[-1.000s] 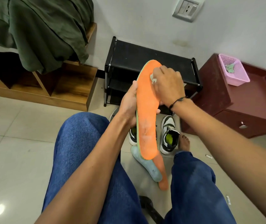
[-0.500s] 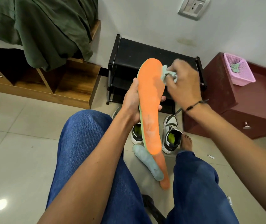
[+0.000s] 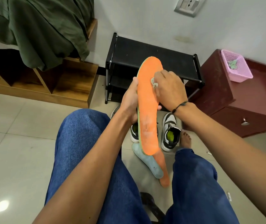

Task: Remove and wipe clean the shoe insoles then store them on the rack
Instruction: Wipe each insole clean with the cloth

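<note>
An orange insole [image 3: 147, 110] with a green edge stands nearly upright in front of me. My left hand [image 3: 130, 102] grips it around the middle from the left. My right hand [image 3: 169, 88] holds a small pale cloth [image 3: 154, 83] pressed against the insole's upper part. A second insole [image 3: 155, 165], pale blue on one side and orange on the other, lies on the floor between my knees. Two black-and-white sneakers [image 3: 169, 133] with green insides stand on the floor behind it. The black shoe rack [image 3: 145, 52] stands against the wall.
A dark red cabinet [image 3: 250, 101] at the right carries a pink basket [image 3: 235, 68] with a cloth inside. A wooden bed frame [image 3: 56, 84] with a green blanket is at the left. My bare foot [image 3: 185, 139] rests beside the right sneaker.
My right hand with the cloth swung off the insole's right edge, then came back onto its upper face, a little lower than before. My left hand kept its grip.
</note>
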Demonstrator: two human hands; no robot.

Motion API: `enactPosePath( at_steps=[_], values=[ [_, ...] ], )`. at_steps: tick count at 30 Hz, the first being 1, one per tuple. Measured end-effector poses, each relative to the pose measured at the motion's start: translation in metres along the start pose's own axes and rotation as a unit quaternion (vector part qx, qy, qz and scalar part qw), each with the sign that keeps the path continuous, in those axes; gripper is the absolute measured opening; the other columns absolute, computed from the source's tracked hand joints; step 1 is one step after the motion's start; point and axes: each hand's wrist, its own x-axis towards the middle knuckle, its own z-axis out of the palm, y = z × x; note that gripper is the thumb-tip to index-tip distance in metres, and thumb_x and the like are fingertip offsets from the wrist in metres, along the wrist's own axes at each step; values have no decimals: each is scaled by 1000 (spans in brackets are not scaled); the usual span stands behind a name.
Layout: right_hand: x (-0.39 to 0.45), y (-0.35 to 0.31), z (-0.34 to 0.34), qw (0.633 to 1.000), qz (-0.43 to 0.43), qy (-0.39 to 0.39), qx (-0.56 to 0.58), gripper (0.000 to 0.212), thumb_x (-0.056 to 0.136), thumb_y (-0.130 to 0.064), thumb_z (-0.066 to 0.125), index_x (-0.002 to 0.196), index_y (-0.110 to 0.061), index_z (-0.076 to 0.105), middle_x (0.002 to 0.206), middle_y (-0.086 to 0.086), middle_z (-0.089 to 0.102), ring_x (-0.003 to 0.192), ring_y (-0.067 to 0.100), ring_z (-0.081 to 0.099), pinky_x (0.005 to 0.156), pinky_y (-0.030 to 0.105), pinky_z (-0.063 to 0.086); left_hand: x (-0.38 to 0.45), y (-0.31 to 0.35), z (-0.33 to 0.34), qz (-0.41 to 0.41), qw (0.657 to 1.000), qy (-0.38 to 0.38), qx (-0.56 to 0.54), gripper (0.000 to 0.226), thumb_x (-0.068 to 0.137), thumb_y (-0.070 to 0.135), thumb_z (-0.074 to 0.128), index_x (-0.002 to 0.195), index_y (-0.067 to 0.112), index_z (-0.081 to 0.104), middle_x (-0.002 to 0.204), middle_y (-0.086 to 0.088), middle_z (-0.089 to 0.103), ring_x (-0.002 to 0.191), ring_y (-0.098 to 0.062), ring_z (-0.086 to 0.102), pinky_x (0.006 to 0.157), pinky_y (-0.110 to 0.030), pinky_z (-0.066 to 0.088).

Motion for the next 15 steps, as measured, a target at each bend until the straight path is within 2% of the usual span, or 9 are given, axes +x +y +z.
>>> enactPosePath(
  at_steps=[2, 5, 9, 12, 15],
  values=[
    [9, 8, 2, 998, 39, -36, 27, 18, 91, -12, 45, 90, 2, 56, 90, 22, 58, 75, 39, 54, 56, 38, 36, -3, 1, 2, -5, 1000, -14, 3, 65, 96, 60, 22, 116, 9, 57, 104, -21, 66, 84, -34, 65, 62, -43, 57],
    [22, 25, -2, 993, 95, -74, 9, 22, 94, -14, 40, 106, 1, 52, 108, 22, 54, 93, 39, 53, 64, 37, 31, -4, 2, 0, -11, 999, -42, -3, 73, 95, 62, 19, 133, 5, 45, 112, -24, 62, 86, -33, 64, 60, -38, 56],
    [35, 39, -18, 990, 136, -9, 28, 20, 91, -5, 43, 108, -1, 53, 113, 20, 54, 99, 37, 53, 72, 36, 36, -3, 5, -3, -1, 998, -66, -23, 74, 94, 63, 21, 137, 6, 41, 116, -19, 61, 85, -32, 64, 58, -37, 55],
    [35, 34, -24, 992, 79, 73, 60, 22, 86, -4, 46, 104, -2, 59, 105, 18, 59, 90, 35, 56, 69, 33, 38, -2, 5, -2, 4, 997, -70, -21, 77, 92, 65, 26, 136, 4, 43, 114, -18, 60, 84, -30, 62, 58, -37, 55],
    [24, 15, -13, 997, -10, 52, 60, 13, 79, -4, 52, 83, 0, 64, 82, 20, 60, 67, 37, 58, 55, 35, 43, -4, 3, 1, 32, 997, -62, -17, 63, 96, 58, 28, 123, 7, 53, 101, -17, 64, 78, -29, 62, 56, -36, 55]
  ],
)
